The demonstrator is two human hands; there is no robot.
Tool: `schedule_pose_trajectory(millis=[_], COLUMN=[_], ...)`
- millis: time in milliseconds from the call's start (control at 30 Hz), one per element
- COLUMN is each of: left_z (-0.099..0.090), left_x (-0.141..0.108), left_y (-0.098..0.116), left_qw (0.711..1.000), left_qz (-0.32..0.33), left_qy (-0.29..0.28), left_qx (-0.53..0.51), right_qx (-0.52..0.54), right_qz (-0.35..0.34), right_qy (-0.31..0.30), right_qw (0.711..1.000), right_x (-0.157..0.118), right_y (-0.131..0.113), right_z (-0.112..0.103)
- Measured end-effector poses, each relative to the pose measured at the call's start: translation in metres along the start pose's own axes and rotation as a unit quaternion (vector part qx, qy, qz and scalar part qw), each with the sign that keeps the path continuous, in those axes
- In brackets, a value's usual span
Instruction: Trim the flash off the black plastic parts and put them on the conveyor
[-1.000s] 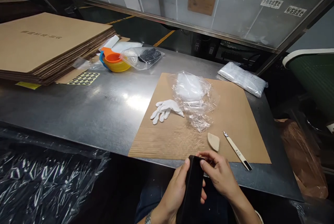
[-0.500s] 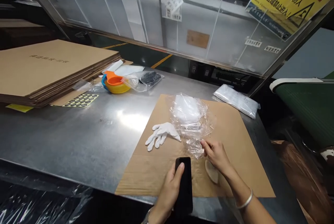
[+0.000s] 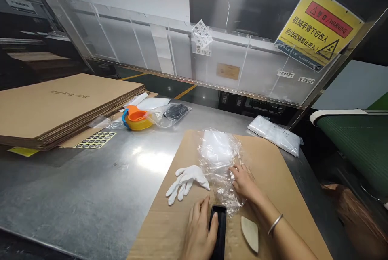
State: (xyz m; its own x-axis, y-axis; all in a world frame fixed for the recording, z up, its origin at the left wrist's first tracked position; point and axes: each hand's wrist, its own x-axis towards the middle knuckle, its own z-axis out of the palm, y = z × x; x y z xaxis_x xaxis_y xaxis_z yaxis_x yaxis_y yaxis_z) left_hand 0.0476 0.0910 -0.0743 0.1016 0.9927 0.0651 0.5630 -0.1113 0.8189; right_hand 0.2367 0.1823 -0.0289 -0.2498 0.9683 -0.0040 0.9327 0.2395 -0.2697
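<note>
My left hand (image 3: 200, 227) is closed around the side of a narrow black rectangular case (image 3: 221, 227) with a recessed top, its thumb lying on the case. My right hand (image 3: 245, 181) is on crumpled clear plastic bags (image 3: 222, 189), with some film between its thumb and fingers. Beyond, a stack of white material (image 3: 216, 147) sits in clear film. A white glove (image 3: 190, 181) lies left of the bags. Beside my right forearm is a pale, wedge-shaped flat piece (image 3: 250, 233). All of these are on a cardboard sheet (image 3: 266, 163).
Stacked flat cardboard (image 3: 69, 98) occupies the metal table's (image 3: 100, 195) left side. An orange and yellow tape dispenser (image 3: 136, 118) and a bag with a black item (image 3: 176, 111) stand nearby. A wrapped white packet (image 3: 274, 135) lies back right, below a clear panel with a warning sign (image 3: 319, 28).
The view has tilted up. My right hand has gone from pinching the near edge of the film to lying farther over the bags. My left hand has shifted on the black case, its fingers straighter.
</note>
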Motion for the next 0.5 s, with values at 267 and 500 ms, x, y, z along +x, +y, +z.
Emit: schedule_pose_trajectory(millis=[267, 500], left_z=[-0.014, -0.025], left_x=[0.029, 0.066], left_y=[0.021, 0.047], left_qw=[0.996, 0.983], left_qz=[0.067, 0.139], left_qy=[0.029, 0.046], left_qx=[-0.040, -0.110], right_qx=[0.155, 0.393], right_qz=[0.021, -0.017], right_qy=[0.050, 0.024], right_qw=[0.986, 0.919], right_x=[0.008, -0.018], right_y=[0.016, -0.008], right_z=[-0.002, -0.043])
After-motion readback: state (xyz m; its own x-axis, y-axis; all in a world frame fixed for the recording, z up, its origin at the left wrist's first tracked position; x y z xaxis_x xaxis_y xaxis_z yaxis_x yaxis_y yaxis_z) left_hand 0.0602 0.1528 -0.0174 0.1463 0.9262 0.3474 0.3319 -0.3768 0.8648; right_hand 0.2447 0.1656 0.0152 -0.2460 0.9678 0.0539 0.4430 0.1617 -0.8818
